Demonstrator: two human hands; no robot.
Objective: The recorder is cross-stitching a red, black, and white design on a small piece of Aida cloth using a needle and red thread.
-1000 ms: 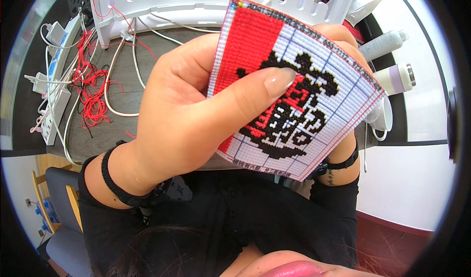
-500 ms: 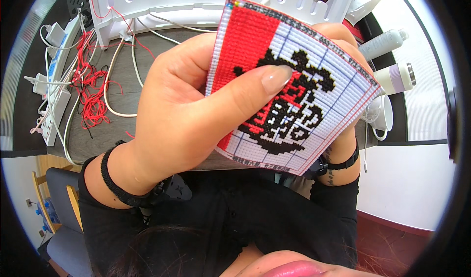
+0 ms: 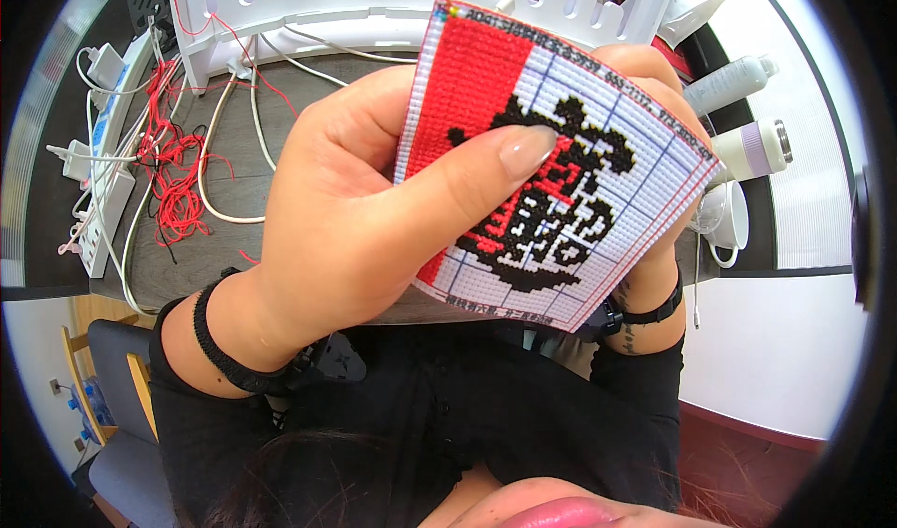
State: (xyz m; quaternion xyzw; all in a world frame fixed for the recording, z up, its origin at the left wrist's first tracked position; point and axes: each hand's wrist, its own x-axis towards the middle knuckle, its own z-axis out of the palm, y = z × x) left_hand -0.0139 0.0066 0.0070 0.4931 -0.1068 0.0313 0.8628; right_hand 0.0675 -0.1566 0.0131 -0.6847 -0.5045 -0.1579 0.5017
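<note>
A cross-stitch piece (image 3: 645,168) is held up, tilted, above the table. Red stitching fills its left side, a black and red motif its middle, and blue grid lines cross the white part. My left hand (image 3: 341,210) grips it from the left, thumb pressed flat on the motif and the other fingers out of sight behind. Behind the upper right edge my right hand (image 3: 645,65) shows only bent knuckles; its fingertips and anything in them are hidden by the canvas.
Tangled red and black thread (image 3: 182,182) lies at left beside a power strip (image 3: 112,201) with plugs and white cables. A white slotted rack (image 3: 308,23) stands at the back. At right are a bottle (image 3: 733,84), a flask (image 3: 747,149) and a white mug (image 3: 733,220).
The cross-stitch piece has tilted and dropped very slightly at its top, and my left hand has shifted a little to the right. Its grip is the same.
</note>
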